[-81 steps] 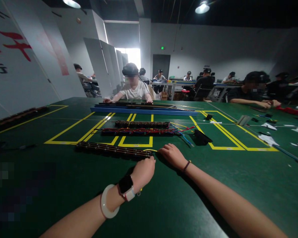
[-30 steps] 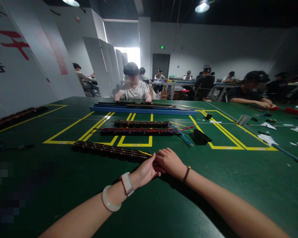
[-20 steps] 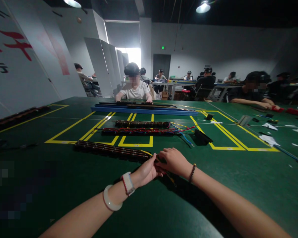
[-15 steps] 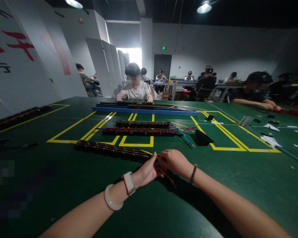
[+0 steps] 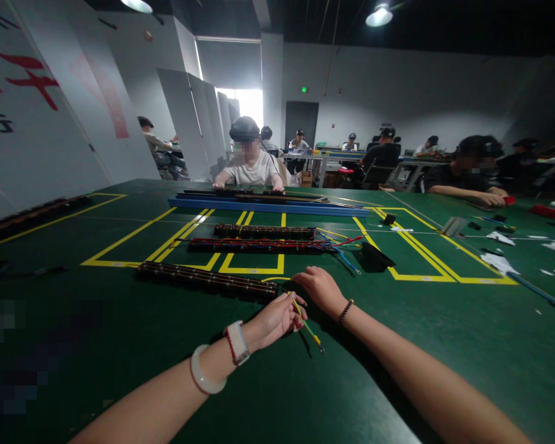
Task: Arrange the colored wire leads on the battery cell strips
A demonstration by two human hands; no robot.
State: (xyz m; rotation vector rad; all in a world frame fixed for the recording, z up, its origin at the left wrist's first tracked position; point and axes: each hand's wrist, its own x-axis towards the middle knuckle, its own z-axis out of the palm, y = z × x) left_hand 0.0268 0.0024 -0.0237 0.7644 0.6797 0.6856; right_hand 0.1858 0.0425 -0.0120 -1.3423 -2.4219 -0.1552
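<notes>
A long dark strip (image 5: pixel 203 280) with thin copper-coloured lines lies aslant on the green table. From its right end a yellow-green wire (image 5: pixel 311 332) arcs toward my hands and runs on to a ring terminal (image 5: pixel 322 349) hanging free at lower right. My left hand (image 5: pixel 275 320), palm partly up, has its thumb and fingers closed round this wire. Fingertips of my right hand (image 5: pixel 321 290) are together at the wire's arc near the strip's end; the pinch itself is partly hidden.
Beyond lie two more dark strips, the nearer one (image 5: pixel 254 246) with red and blue wires. A black piece (image 5: pixel 376 256) is to their right. Farther back is a long blue tray (image 5: pixel 268 205), with a person (image 5: pixel 250 163) seated behind it. White scraps (image 5: pixel 499 263) lie at right.
My hands have moved apart slightly, the right one opening out a little from its curled grip. More of the yellow-green wire shows between and below them, its terminal end shifted slightly left.
</notes>
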